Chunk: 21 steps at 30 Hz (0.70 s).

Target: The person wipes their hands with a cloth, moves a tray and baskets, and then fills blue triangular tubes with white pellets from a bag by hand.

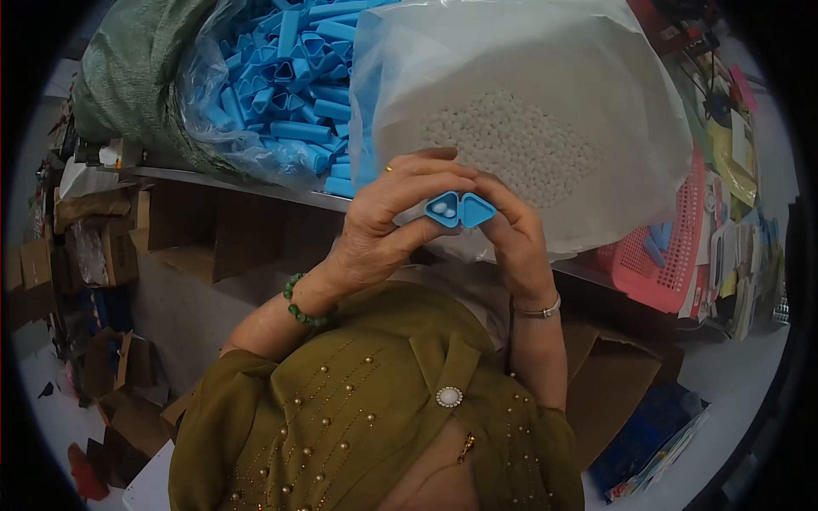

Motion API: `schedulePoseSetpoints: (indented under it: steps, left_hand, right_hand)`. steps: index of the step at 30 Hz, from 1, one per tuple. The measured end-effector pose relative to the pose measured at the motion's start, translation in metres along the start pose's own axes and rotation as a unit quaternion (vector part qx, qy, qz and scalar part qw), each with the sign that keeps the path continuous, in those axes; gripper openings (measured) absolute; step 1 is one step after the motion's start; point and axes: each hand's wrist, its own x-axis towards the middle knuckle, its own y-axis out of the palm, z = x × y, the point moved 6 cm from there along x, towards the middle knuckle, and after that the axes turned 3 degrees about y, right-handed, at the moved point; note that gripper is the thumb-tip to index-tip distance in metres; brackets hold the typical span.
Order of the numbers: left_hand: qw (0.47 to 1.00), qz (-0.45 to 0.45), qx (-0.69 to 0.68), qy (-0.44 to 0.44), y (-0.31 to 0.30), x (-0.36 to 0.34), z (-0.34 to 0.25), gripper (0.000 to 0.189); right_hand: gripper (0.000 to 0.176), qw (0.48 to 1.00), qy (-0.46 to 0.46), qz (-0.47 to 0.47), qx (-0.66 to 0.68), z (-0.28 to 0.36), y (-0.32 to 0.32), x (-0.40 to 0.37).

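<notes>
My left hand (383,230), with a green bead bracelet and a ring, pinches a small blue triangular tube (441,208) whose open end shows white beads inside. My right hand (515,243), with a silver bracelet, holds a second blue triangular tube (477,209) pressed against the first, corner to corner. Both hands are raised close together in front of a clear plastic bag of small white beads (511,145). The rest of each tube is hidden by my fingers.
A clear bag of many loose blue triangular tubes (290,77) lies on the table left of the bead bag, beside a green sack (136,77). A pink basket (665,255) stands at the right. Cardboard boxes (94,247) sit under the table edge.
</notes>
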Motion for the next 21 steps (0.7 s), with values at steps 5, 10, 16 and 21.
schedulePoseSetpoints:
  steps: [5, 10, 16, 21]
  left_hand:
    - [0.999, 0.032, 0.015, 0.014, 0.005, 0.000, -0.002, 0.035]
    - [0.980, 0.074, 0.173, 0.066, 0.011, 0.006, -0.017, 0.036]
    - [0.972, 0.082, 0.202, 0.091, 0.021, 0.004, -0.017, 0.037]
    - [0.992, 0.032, 0.082, 0.089, -0.005, 0.008, -0.049, 0.037]
  right_hand:
    - [0.045, 0.986, 0.038, 0.048, 0.155, -0.009, 0.006, -0.007]
    - [0.044, 0.973, 0.074, 0.084, 0.201, -0.010, 0.019, -0.010]
    - [0.041, 0.975, 0.089, 0.027, 0.202, -0.011, 0.027, -0.015]
    - [0.053, 0.993, -0.086, -0.073, -0.015, 0.036, -0.006, -0.046]
